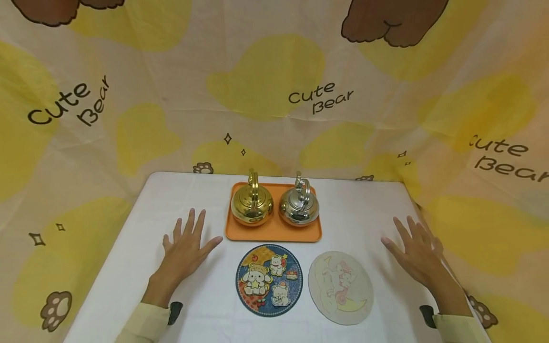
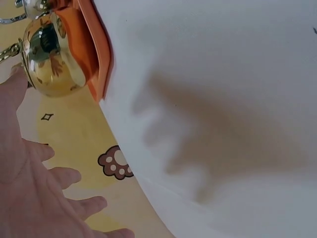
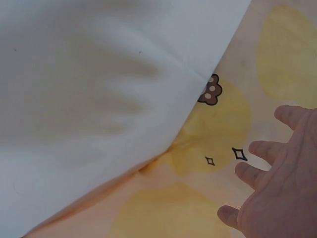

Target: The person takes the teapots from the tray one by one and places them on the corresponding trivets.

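My left hand (image 1: 184,250) hovers over the left of the table with its fingers spread, holding nothing. Across from it, my right hand (image 1: 418,255) is also spread and holds nothing. Between and beyond them, a gold teapot (image 1: 252,205) and a silver teapot (image 1: 299,207) stand side by side on an orange tray (image 1: 274,234). Nearer to me lie a round dark-blue mat (image 1: 269,281) with cartoon animals and a pale round mat (image 1: 340,288). In the left wrist view, the gold teapot (image 2: 52,59) shows past my thumb. The right wrist view has my fingers (image 3: 270,151) apart.
A white cloth covers the table (image 1: 197,309). Its back edge meets a yellow and beige curtain (image 1: 266,95) printed with "Cute Bear", which also runs along both sides. Shadows of the hands fall on the cloth.
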The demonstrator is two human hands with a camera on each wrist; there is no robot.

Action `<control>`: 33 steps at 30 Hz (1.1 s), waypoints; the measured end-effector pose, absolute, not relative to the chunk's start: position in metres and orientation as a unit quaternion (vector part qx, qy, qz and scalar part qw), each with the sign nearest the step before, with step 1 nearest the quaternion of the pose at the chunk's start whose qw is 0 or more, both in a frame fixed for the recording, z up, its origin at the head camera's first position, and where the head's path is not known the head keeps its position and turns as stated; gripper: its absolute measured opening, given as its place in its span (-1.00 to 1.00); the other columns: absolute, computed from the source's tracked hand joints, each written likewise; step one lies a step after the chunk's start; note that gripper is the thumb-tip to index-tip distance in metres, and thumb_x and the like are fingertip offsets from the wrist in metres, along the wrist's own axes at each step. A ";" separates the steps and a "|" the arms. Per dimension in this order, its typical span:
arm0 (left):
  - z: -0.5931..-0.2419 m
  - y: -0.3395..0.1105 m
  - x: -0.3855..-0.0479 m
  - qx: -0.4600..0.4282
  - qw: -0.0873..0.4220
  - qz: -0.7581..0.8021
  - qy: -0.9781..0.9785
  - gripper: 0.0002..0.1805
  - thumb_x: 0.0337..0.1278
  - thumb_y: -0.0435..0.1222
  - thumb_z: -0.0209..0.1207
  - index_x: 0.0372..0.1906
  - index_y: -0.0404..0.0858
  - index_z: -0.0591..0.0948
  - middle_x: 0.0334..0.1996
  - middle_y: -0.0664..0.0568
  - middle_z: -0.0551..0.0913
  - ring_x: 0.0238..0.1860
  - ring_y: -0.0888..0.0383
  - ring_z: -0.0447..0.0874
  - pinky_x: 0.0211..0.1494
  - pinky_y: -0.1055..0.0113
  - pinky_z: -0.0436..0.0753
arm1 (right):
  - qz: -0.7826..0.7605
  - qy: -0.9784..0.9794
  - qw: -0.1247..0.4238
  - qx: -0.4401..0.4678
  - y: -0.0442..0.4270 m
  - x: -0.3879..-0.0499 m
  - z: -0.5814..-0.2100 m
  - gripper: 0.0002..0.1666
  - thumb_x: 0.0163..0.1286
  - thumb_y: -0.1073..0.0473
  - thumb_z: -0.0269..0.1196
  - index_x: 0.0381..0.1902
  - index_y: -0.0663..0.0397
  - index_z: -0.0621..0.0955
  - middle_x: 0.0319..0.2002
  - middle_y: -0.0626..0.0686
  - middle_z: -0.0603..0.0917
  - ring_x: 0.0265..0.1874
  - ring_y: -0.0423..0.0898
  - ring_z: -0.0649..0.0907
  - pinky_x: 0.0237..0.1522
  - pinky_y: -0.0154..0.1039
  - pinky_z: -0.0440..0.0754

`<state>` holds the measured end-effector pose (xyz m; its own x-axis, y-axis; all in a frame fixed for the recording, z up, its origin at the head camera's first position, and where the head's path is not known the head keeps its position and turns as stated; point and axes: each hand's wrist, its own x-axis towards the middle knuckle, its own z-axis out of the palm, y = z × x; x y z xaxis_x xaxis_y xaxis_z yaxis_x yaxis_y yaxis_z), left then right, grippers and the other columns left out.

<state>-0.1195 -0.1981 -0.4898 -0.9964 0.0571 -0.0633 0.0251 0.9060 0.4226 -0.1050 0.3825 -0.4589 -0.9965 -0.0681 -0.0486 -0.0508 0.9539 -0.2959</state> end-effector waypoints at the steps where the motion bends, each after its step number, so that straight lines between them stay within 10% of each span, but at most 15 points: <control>1: -0.490 -0.197 -0.121 0.024 0.037 0.216 0.975 0.14 0.41 0.40 0.02 0.76 -0.16 -0.11 0.73 -0.30 -0.21 0.63 -0.59 -0.25 0.38 -0.76 -0.17 | -0.150 0.988 0.030 -0.030 0.383 -0.105 -0.459 0.03 0.63 -0.40 -0.05 0.75 0.03 -0.07 0.66 0.50 -0.15 0.62 0.56 -0.19 0.35 0.75 -0.38; 33: -0.518 -0.174 -0.153 0.049 0.060 0.217 0.973 0.21 0.29 0.45 0.12 0.76 -0.15 -0.05 0.73 -0.30 -0.15 0.64 -0.56 -0.15 0.43 -0.72 -0.12 | -0.137 0.989 0.044 -0.024 0.388 -0.101 -0.458 0.04 0.63 -0.41 -0.07 0.75 0.06 -0.06 0.66 0.51 -0.15 0.61 0.56 -0.17 0.32 0.78 -0.30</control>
<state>-0.1532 -0.1742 -0.5182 -0.9880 0.1207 -0.0960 0.0684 0.9011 0.4281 -0.1015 0.3880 -0.4578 -0.9950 -0.0602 -0.0802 -0.0362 0.9614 -0.2726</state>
